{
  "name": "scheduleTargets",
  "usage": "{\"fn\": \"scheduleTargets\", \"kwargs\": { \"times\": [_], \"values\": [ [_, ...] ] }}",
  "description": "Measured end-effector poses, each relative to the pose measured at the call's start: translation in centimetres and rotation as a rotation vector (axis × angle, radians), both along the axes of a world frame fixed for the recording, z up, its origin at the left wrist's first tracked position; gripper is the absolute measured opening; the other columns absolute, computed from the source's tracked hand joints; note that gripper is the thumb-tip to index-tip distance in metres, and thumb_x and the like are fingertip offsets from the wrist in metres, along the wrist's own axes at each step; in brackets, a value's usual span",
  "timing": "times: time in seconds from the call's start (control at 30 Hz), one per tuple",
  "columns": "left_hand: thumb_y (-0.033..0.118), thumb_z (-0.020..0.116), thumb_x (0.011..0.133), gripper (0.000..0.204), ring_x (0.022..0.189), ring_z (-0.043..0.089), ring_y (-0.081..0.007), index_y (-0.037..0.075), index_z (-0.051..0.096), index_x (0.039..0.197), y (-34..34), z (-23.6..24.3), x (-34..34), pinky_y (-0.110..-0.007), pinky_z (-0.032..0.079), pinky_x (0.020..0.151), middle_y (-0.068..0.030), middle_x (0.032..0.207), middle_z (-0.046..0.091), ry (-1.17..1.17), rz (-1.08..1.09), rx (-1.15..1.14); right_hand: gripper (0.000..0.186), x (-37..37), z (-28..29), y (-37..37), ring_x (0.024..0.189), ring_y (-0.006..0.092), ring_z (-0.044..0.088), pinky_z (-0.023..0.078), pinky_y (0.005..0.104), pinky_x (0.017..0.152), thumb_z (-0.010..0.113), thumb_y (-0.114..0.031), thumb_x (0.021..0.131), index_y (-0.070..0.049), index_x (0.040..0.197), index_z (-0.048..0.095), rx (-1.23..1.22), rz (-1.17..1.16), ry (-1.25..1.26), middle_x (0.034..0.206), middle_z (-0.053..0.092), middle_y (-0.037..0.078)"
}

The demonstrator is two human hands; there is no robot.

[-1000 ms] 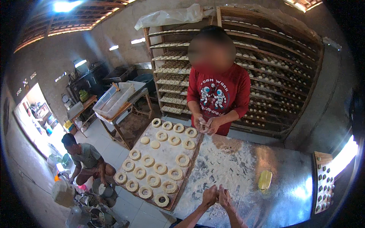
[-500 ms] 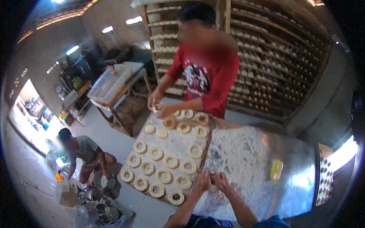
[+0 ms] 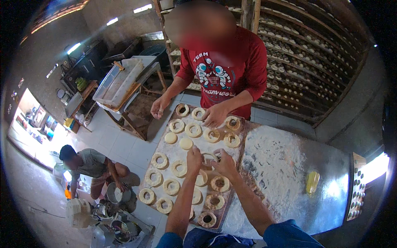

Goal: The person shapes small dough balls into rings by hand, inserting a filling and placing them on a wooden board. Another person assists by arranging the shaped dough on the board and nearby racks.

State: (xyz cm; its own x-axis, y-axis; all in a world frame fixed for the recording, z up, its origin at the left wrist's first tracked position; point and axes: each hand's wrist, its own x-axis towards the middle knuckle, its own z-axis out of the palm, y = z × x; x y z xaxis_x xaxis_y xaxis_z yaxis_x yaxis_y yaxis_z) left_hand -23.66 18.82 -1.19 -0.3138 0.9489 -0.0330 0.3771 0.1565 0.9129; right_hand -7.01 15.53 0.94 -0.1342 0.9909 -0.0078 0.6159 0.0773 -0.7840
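1. Dough ring (image 3: pixel 211 154) in the head view: it is between the person's two hands, over the floured board (image 3: pixel 175 153), just right of two plain dough discs (image 3: pixel 186 144); whether it touches the board I cannot tell.
2. Left hand (image 3: pixel 194 160): fingers curled in, holding the ring at its left side.
3. Right hand (image 3: pixel 224 163): fingers bent, holding the ring at its right side.
4. Other rings (image 3: pixel 165 188) lie about the board, several partly hidden behind the left forearm.
5. Across the board, a co-worker in a red shirt (image 3: pixel 225 78) has one hand (image 3: pixel 215 115) low over the far rings, the other (image 3: pixel 158 107) beside the board's edge.
6. To the right, flour (image 3: pixel 273 165) covers part of the metal table (image 3: pixel 289 213), near a yellow lump (image 3: pixel 312 182).
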Motion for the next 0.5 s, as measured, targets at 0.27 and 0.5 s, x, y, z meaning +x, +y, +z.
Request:
{"fn": "scheduleTargets", "kwargs": {
  "times": [0.27,0.5],
  "values": [
    [0.024,0.066,0.081,0.034,0.108,0.051,-0.0365,0.0,0.058,0.103,4.9,-2.3,-5.7,-0.052,0.041,0.087,-0.0182,0.11,0.056,0.98,0.036,0.044,0.064,0.8,-0.1,-5.6,0.097,0.037,0.065,0.053,0.0454,0.081,0.072,-0.028,0.079,-0.001,0.13,0.045,-0.111,0.035,0.027,0.113,0.06,0.022],
    [0.007,0.069,0.079,0.03,0.083,0.059,-0.0256,0.001,0.055,0.104,-1.4,2.8,-1.1,-0.036,0.048,0.077,-0.0111,0.093,0.061,0.155,-0.254,0.181,0.052,3.5,-0.1,-9.9,0.095,0.0266,0.066,0.053,0.0391,0.082,0.067,-0.029,0.089,-0.002,0.13,0.049,-0.016,-0.086,0.193,0.107,0.065,0.017]
  ]
}}
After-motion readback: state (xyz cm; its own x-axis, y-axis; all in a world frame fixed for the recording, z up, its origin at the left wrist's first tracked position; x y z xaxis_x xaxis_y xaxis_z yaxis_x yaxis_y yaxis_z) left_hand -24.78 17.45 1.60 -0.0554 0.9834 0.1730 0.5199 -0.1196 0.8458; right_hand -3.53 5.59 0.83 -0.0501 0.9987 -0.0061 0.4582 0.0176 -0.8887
